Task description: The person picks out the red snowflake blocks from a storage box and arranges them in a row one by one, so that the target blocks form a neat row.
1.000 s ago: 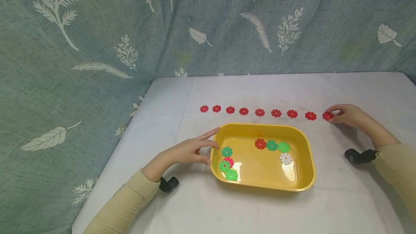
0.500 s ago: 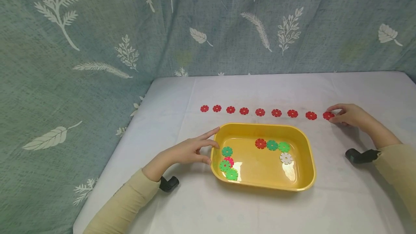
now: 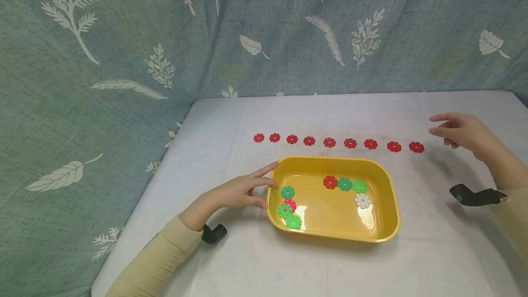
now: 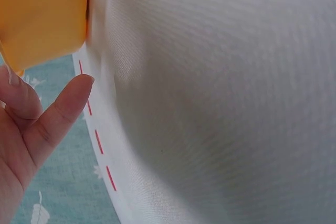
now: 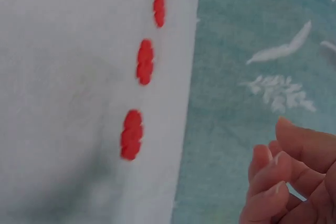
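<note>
A row of several red notched plastic discs [image 3: 350, 143] lies flat across the white table. Beyond its right end my right hand [image 3: 466, 133] is raised off the cloth, empty, its fingers loosely bent; in the right wrist view the same hand [image 5: 294, 177] is apart from the nearest red disc [image 5: 132, 135]. My left hand [image 3: 239, 190] rests its relaxed fingertips on the left rim of a yellow tray [image 3: 330, 237]. In the left wrist view, the left thumb [image 4: 65, 111] is extended below the tray's wall [image 4: 47, 19].
Inside the tray lie a red disc [image 3: 330, 182], a white disc [image 3: 363, 201], a pink disc [image 3: 292, 204] and several green discs [image 3: 294, 221]. A patterned blue-green curtain [image 3: 288, 31] hangs behind the table [image 3: 247, 265]. Each wrist wears a black camera.
My right hand has let go of the rightmost red disc and moved up and to the right, leaving the disc at the row's end. The left hand and tray have stayed put.
</note>
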Action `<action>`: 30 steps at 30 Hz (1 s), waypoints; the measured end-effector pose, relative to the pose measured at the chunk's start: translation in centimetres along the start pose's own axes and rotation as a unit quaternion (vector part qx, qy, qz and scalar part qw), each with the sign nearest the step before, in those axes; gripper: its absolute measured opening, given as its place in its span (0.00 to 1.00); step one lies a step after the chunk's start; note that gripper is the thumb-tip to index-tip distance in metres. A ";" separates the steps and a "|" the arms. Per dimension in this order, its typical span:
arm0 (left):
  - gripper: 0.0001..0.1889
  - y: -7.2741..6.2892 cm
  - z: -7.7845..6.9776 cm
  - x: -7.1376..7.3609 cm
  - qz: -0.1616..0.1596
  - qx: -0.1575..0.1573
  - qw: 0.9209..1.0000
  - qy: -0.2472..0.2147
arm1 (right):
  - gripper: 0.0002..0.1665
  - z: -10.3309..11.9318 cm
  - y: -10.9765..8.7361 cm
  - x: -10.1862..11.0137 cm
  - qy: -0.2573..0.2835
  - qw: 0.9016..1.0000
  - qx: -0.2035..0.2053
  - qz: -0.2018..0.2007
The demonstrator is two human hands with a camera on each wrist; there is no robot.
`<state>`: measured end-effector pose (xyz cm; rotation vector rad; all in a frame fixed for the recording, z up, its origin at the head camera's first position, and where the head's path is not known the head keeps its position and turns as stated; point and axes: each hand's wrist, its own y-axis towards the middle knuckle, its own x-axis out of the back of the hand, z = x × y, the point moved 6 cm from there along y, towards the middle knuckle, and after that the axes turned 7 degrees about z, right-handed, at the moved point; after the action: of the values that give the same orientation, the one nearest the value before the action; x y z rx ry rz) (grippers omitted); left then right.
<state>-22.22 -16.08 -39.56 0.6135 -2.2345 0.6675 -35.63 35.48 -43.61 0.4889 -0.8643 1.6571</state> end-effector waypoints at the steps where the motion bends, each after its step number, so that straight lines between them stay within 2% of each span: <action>1: 0.25 0.0 0.0 0.0 0.000 0.000 1.000 -0.001 | 0.46 0.5 -0.4 0.0 0.006 1.000 0.004 0.007; 4: 0.25 0.0 0.0 0.0 0.000 0.000 1.000 0.001 | 0.41 3.2 -2.3 -0.1 0.005 1.000 0.008 0.017; 11: 0.25 0.0 -0.2 0.0 0.001 0.003 1.000 0.001 | 0.39 12.2 -7.9 -1.2 -0.024 0.995 0.075 0.057; 14: 0.25 0.0 -0.2 0.0 0.000 0.000 1.000 0.001 | 0.35 14.5 -9.2 -1.9 -0.033 0.992 0.099 0.074; 21: 0.25 0.0 0.0 0.0 -0.001 -0.001 1.000 0.003 | 0.30 18.2 -10.8 -4.1 -0.027 0.980 0.152 0.126; 25: 0.25 0.0 0.1 0.0 -0.002 -0.001 1.000 0.002 | 0.29 20.0 -11.2 -5.6 -0.028 0.974 0.167 0.151; 30: 0.25 0.0 0.1 0.0 -0.002 0.002 1.000 0.002 | 0.27 22.3 -11.4 -7.5 -0.031 0.961 0.191 0.196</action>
<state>-22.28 -16.12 -39.58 0.6168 -2.2282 0.6699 -25.58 14.71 -31.37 0.6675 -0.7154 2.2037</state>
